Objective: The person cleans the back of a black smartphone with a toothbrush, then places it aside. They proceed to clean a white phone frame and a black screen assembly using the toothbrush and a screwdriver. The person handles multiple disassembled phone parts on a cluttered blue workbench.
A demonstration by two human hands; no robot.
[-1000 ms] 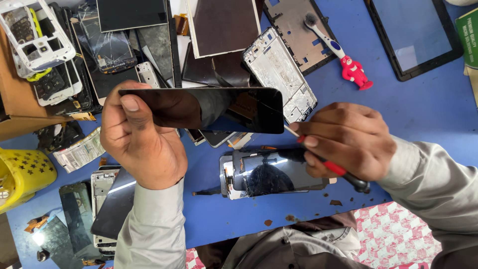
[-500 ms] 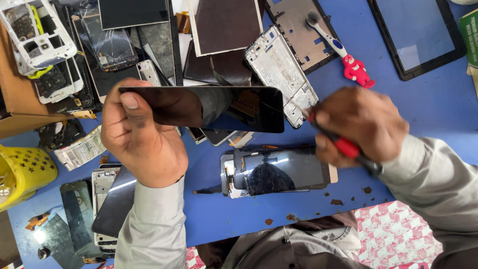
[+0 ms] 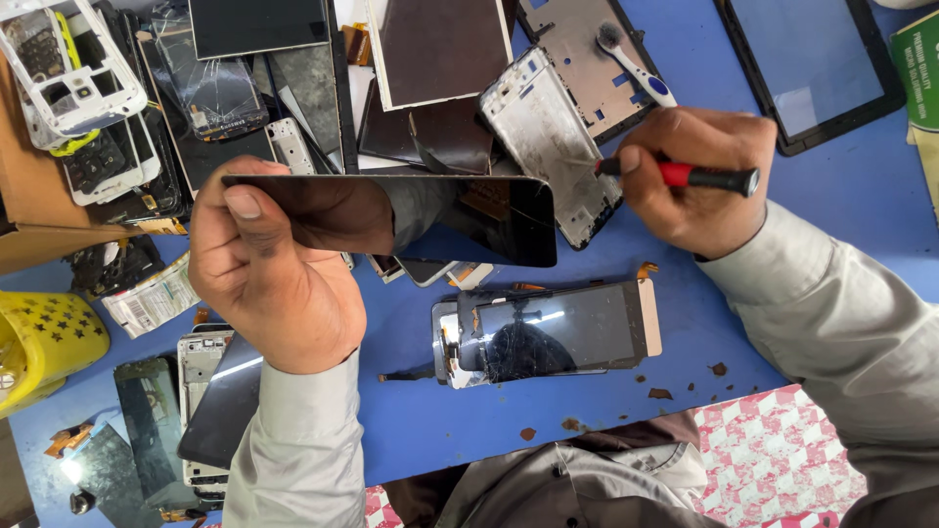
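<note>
Nearest, at six o'clock on the blue worktop (image 3: 812, 235): a stripped phone (image 3: 548, 332), screen up, loose chips around it. Above it, left hand (image 3: 274, 284) closed on the left end of a dark glass panel (image 3: 430, 220), thumb across the front, fingers (image 3: 337, 210) behind, panel held level in the air over the worktop. Probably light, stiff, slick and brittle; best gripped by the edges, never flexed. At two o'clock, right hand (image 3: 699, 181) wrapped tight round a red-and-black screwdriver (image 3: 685, 176), tip near a bare metal frame (image 3: 548, 142). Farther off, at twelve: piled screens, a toothbrush (image 3: 636, 64), a tablet (image 3: 807, 64). At nine: a yellow tub (image 3: 44, 342).
</note>
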